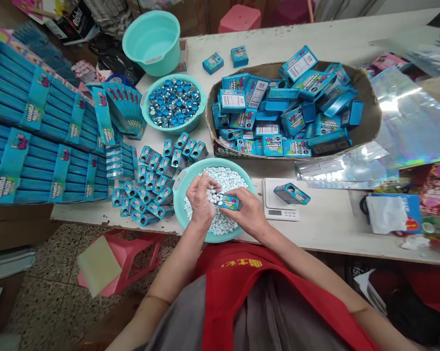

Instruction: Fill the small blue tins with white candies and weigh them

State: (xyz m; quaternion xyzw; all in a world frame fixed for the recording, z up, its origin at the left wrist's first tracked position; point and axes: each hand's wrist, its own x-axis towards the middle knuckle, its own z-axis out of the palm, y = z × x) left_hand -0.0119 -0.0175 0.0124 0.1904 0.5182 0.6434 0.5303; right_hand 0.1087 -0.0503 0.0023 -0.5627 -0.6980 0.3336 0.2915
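Observation:
Over a turquoise basin [181,214] of white candies [223,224], my left hand [202,197] is cupped and closed around several of the candies. My right hand [249,212] grips a small blue candy tin [230,202] lying on its side, its end turned toward my left hand. The candies in my left palm sit right against that end of the tin. To the right, another blue tin [292,193] with a round hole in its top rests on a white digital scale [281,214].
Several blue tins with round openings [154,180] stand left of the basin. A smaller turquoise bowl [204,105] holds round metal caps. Behind lies a cardboard box [371,112] piled with tins, near an upturned-rim turquoise tub [150,41]. Stacked display packs [40,141] crowd the left; plastic sheets [410,122] lie right.

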